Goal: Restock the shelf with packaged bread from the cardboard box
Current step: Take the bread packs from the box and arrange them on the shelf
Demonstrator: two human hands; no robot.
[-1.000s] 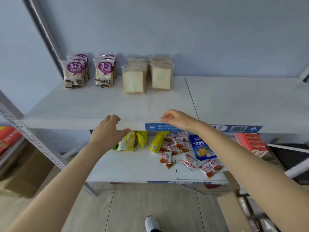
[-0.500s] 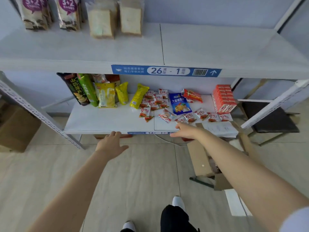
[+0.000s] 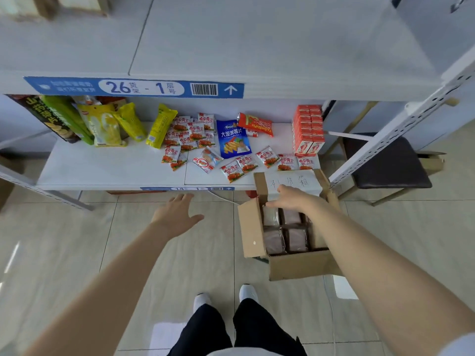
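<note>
An open cardboard box point(image 3: 252, 228) stands on the floor at the right, below the lower shelf. Several clear-wrapped bread packs point(image 3: 274, 240) fill it in rows. My right hand point(image 3: 291, 200) reaches into the far end of the box, its fingers stretched over the back row of packs; a grip is not visible. My left hand point(image 3: 177, 214) hovers open above the floor tiles, left of the box, holding nothing. The white top shelf point(image 3: 257, 47) runs across the top, and blurred bread packs point(image 3: 79, 3) stand at its far left.
The lower shelf point(image 3: 102, 170) carries chip bags, yellow packets, several small red snack packs and stacked red cartons point(image 3: 308, 129). A perforated shelf upright point(image 3: 401, 129) slants at the right, with a dark stool point(image 3: 388, 163) behind it. My shoes point(image 3: 226, 298) are below.
The view has swung down from the top shelf to the floor. Both hands dropped from the shelf edge; my right hand moved into the cardboard box, my left hangs beside it.
</note>
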